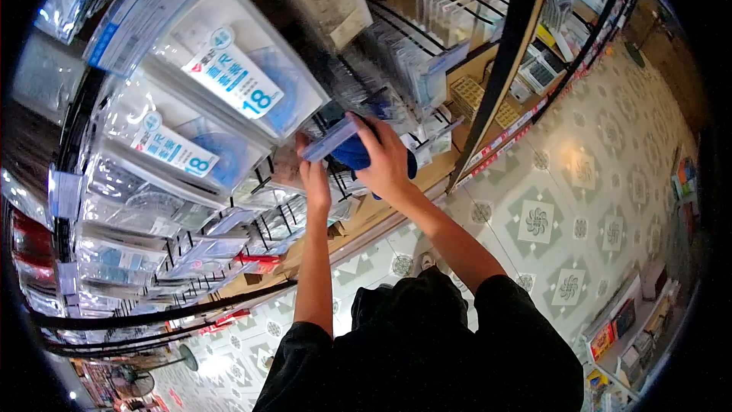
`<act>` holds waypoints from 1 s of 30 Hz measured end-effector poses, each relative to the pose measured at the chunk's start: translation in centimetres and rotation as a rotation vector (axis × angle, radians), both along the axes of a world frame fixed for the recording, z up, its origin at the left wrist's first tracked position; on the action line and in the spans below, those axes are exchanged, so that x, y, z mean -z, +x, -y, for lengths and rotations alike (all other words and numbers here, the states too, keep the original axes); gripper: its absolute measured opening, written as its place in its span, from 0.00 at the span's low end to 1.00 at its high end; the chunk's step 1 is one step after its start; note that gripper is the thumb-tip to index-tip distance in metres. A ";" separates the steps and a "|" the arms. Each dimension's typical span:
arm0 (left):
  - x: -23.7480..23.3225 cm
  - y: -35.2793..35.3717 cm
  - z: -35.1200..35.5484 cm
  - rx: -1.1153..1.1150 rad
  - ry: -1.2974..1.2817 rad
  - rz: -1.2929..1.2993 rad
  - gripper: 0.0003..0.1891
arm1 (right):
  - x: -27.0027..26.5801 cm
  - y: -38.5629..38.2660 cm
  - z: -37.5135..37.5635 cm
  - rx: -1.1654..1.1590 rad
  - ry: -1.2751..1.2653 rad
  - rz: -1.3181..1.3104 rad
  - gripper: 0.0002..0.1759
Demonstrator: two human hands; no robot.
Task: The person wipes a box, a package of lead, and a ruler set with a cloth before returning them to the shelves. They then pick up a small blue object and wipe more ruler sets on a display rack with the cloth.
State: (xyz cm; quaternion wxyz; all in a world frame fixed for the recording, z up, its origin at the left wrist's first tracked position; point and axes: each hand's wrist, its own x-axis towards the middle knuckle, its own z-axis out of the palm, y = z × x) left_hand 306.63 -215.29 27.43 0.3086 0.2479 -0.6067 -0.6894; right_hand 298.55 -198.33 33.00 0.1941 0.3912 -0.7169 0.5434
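Observation:
Both of my hands are raised to the rack of hanging packets. My right hand (383, 154) is closed on a dark blue cloth (352, 151), which bunches up under the palm and hangs out beside the wrist. Its fingertips press the cloth against a clear plastic label holder (328, 140) at the front of a rack hook. My left hand (313, 177) pinches the left end of that holder from below; some of its fingers are hidden. Just left of the hands hang clear packets with a blue-and-white label (232, 80) reading 18.
Black metal hooks (263, 179) stick out below and left of my hands. A black upright post (499, 69) stands on the right. More hanging packets (461, 11) are behind it. Patterned floor tiles (537, 221) lie below, with a low shelf (629, 320) at lower right.

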 end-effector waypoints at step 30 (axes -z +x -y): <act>3.5 -1.4 2.0 -0.127 -0.284 -0.121 0.16 | 1.9 0.4 -3.2 -0.258 0.003 0.216 0.44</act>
